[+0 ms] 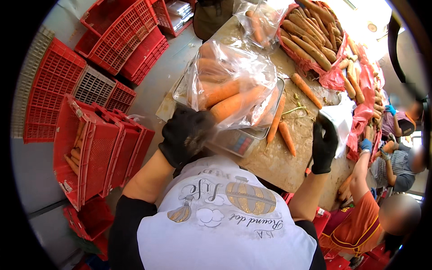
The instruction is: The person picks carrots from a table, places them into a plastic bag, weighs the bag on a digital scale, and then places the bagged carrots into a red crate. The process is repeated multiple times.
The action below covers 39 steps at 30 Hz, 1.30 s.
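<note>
A clear plastic bag [234, 90] full of large orange carrots lies on a metal scale pan [281, 92]. Below the pan shows the scale's panel with coloured keys [241, 145]. At the bag's near left corner is my left hand [188, 134] in a black glove; its fingers are blurred and bent against the film. My right hand [325, 145], also black-gloved, is curled at the edge of a white plastic bag [339, 118], fingertips meeting it. Between the scale and my right hand rest two loose carrots [287, 138] [276, 119]; another carrot [306, 91] lies farther back.
A red sack [310, 38] of carrots stands at the far right, with more carrots piled beside it. Another bagged lot [258, 24] sits at the back. Red crates [87, 148] crowd the left. Several co-workers are along the right; one orange sleeve [360, 220] is close.
</note>
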Tool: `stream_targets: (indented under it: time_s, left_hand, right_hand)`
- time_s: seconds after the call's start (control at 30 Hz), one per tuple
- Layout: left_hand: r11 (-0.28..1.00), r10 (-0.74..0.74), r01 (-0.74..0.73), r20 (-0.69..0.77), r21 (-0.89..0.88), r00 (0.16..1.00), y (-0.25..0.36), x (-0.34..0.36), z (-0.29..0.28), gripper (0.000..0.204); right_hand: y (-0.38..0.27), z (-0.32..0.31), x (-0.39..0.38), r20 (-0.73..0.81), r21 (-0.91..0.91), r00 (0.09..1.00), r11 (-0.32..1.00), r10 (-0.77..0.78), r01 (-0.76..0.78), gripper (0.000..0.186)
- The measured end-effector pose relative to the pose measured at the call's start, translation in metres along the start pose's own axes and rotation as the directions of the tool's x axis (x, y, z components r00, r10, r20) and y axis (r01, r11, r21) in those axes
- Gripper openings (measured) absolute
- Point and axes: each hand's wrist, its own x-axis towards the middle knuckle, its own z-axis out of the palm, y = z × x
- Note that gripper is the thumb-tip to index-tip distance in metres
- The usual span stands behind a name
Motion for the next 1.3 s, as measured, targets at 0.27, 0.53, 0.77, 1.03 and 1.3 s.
stream_targets:
  time_s: [0.27,0.53,0.77,1.03,1.3]
  left_hand:
    - [0.839,0.37,-0.347,-0.028,-0.419,0.929,-0.006,0.022,0.018,0.021]
    - [0.884,0.227,-0.23,-0.056,-0.406,0.972,-0.015,0.019,0.034,0.008]
    - [0.986,0.105,-0.093,0.085,-0.14,0.991,0.004,0.053,0.033,0.006]
    - [0.972,0.235,-0.219,0.325,-0.087,0.916,0.036,0.14,0.06,0.046]
    - [0.978,0.153,-0.129,0.147,-0.163,0.977,0.032,0.13,0.076,0.041]
  right_hand:
    - [-0.153,0.104,0.04,0.743,0.052,0.531,0.826,-0.408,0.562,0.012]
    - [-0.059,0.054,0.029,0.714,-0.559,0.648,0.774,0.267,0.297,0.02]
    - [-0.14,0.011,0.048,0.486,-0.604,0.869,0.755,0.095,0.255,0.024]
    - [-0.198,0.002,0.038,0.14,-0.002,0.977,0.986,-0.162,0.164,0.019]
    - [-0.145,-0.017,0.011,0.153,-0.041,0.985,0.995,-0.086,0.093,0.02]
